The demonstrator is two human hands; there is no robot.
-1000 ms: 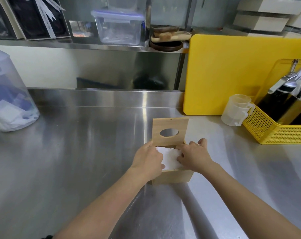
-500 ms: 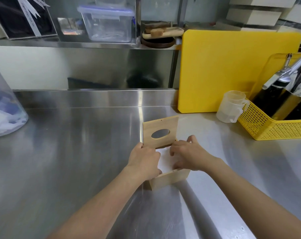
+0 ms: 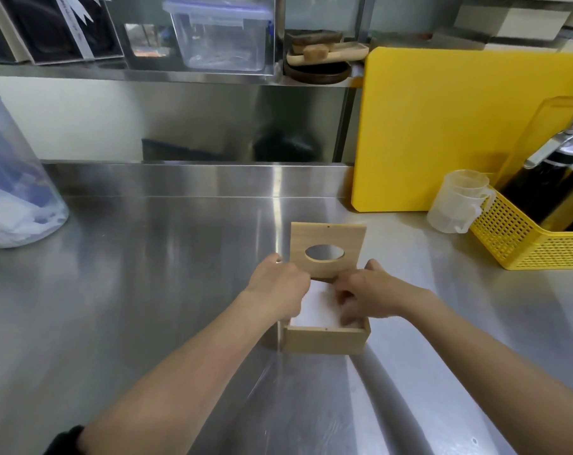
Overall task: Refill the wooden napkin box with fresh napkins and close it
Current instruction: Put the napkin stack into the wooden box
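One wooden box (image 3: pixel 326 339) sits mid-bench (image 3: pixel 147 290), its one lid (image 3: pixel 327 249) upright at the far side, oval hole showing. White napkins (image 3: pixel 317 307) fill it. Two hands: the left (image 3: pixel 276 287) curls over the left wall, the right (image 3: pixel 367 295) presses bent fingers on the napkins. One yellow board (image 3: pixel 459 133) and one yellow basket (image 3: pixel 527 238) stand far right.
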